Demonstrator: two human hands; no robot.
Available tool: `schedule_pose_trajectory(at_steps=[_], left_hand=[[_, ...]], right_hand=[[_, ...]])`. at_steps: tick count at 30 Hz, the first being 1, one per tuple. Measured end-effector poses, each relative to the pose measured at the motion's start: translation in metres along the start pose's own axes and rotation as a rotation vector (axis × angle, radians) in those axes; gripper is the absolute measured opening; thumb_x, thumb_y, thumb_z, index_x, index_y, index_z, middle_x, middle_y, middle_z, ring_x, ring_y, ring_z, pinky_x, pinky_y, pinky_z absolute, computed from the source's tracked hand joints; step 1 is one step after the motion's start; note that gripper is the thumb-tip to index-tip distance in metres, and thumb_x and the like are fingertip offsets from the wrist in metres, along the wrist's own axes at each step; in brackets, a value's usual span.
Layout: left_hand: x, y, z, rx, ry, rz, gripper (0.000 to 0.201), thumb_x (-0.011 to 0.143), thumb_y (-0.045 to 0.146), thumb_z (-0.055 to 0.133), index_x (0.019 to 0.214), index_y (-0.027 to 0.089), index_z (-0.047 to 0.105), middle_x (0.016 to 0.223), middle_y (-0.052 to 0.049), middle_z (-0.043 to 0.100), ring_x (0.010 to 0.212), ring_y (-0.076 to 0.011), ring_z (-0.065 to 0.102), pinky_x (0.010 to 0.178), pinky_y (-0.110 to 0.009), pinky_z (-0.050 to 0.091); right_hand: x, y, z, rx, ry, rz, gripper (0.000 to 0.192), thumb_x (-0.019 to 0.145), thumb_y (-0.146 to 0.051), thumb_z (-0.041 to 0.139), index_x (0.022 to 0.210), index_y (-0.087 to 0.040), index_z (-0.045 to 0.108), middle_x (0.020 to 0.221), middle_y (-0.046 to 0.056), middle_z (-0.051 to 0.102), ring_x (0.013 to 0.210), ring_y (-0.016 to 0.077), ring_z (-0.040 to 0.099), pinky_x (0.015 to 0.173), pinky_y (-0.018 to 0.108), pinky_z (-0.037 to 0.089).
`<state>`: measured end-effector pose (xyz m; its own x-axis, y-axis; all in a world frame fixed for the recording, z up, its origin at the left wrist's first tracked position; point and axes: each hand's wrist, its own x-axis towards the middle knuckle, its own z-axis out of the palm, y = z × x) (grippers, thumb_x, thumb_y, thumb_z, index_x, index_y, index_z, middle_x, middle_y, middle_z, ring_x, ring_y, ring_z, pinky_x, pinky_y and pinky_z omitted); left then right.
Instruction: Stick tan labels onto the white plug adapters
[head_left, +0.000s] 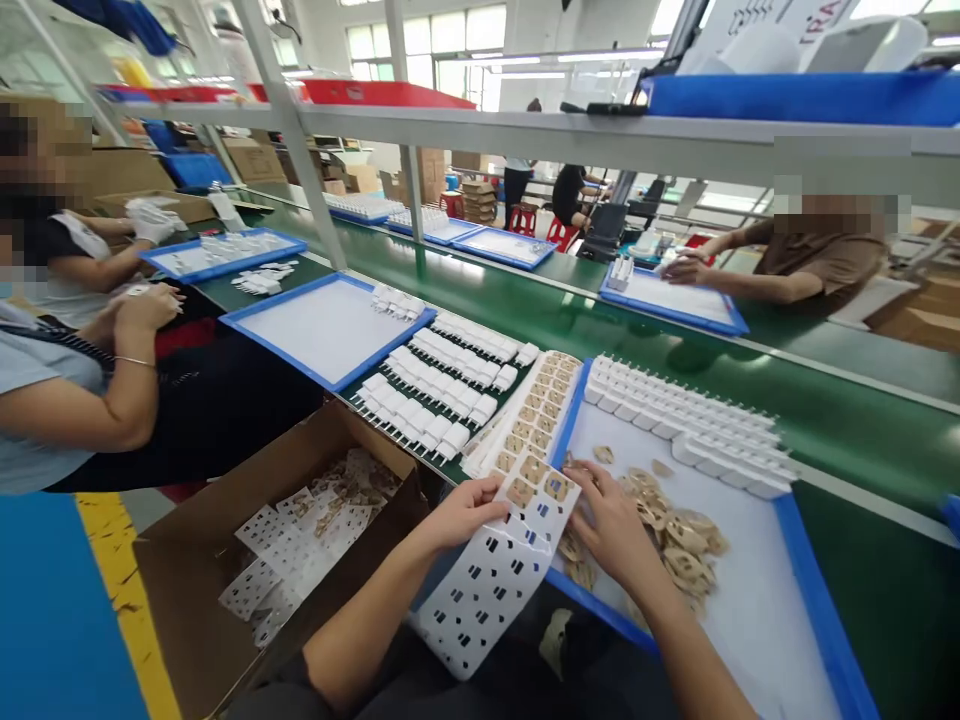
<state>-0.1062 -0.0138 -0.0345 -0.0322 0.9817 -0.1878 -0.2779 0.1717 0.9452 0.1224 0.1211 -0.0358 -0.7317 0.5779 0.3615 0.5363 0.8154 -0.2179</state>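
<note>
A white sticker sheet (487,570) with rows of small dark cut-outs hangs at a slant over my lap. A few brown stickers remain at its upper end. My left hand (469,510) pinches its left edge near the top, thumb lying on the sheet. At the opposite edge, my right hand (611,515) has its fingers bent around the upper right corner. Its fingertips are partly hidden. Just beyond lies a stack of sheets with brown stickers (544,400). Crumpled brown pieces (679,540) are heaped in the blue-rimmed tray (795,560) beneath my right forearm.
White plug adapters (420,405) stand in rows left of the stack, and more adapters (690,425) line the tray's far side. A cardboard box (172,560) of used sheets is at my left. Another blue-rimmed tray (300,330) lies beyond. Co-workers sit at left and across the green belt (555,310).
</note>
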Motion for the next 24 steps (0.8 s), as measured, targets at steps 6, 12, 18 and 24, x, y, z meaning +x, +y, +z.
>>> schedule_pose_trajectory(at_steps=[6, 12, 18, 24], left_hand=[[0.004, -0.009, 0.002, -0.036, 0.001, -0.032, 0.050, 0.066, 0.056, 0.084, 0.089, 0.013, 0.071, 0.071, -0.001, 0.065, 0.057, -0.0104, 0.053, 0.056, -0.023, 0.037], [0.009, -0.003, 0.008, -0.133, 0.011, 0.023, 0.054, 0.064, 0.054, 0.087, 0.093, 0.012, 0.072, 0.073, -0.001, 0.067, 0.057, -0.0089, 0.055, 0.056, -0.021, 0.038], [0.036, -0.007, 0.031, -0.315, -0.047, 0.123, 0.059, 0.059, 0.053, 0.093, 0.097, 0.013, 0.074, 0.076, -0.002, 0.070, 0.062, -0.0089, 0.058, 0.061, -0.020, 0.043], [0.051, -0.027, 0.041, -0.342, -0.085, 0.136, 0.065, 0.055, 0.058, 0.093, 0.100, 0.014, 0.075, 0.082, -0.005, 0.074, 0.065, -0.0114, 0.062, 0.063, -0.021, 0.045]], right_hand=[[-0.002, 0.017, 0.010, 0.119, 0.089, 0.013, 0.026, 0.096, -0.030, 0.048, 0.108, -0.021, 0.070, 0.113, 0.011, 0.073, 0.106, 0.0289, 0.070, 0.092, 0.049, 0.058], [-0.002, 0.017, -0.006, 0.175, 0.219, 0.093, 0.029, 0.097, -0.039, 0.049, 0.101, -0.024, 0.073, 0.111, 0.010, 0.075, 0.105, 0.0292, 0.071, 0.093, 0.050, 0.057], [-0.001, 0.019, -0.010, 0.206, 0.247, 0.149, 0.032, 0.094, -0.042, 0.048, 0.099, -0.023, 0.073, 0.109, 0.012, 0.076, 0.103, 0.0314, 0.071, 0.090, 0.050, 0.058], [-0.003, 0.017, -0.015, 0.339, 0.203, 0.311, 0.039, 0.091, -0.051, 0.048, 0.099, -0.023, 0.075, 0.106, 0.013, 0.078, 0.102, 0.0338, 0.072, 0.090, 0.050, 0.058]])
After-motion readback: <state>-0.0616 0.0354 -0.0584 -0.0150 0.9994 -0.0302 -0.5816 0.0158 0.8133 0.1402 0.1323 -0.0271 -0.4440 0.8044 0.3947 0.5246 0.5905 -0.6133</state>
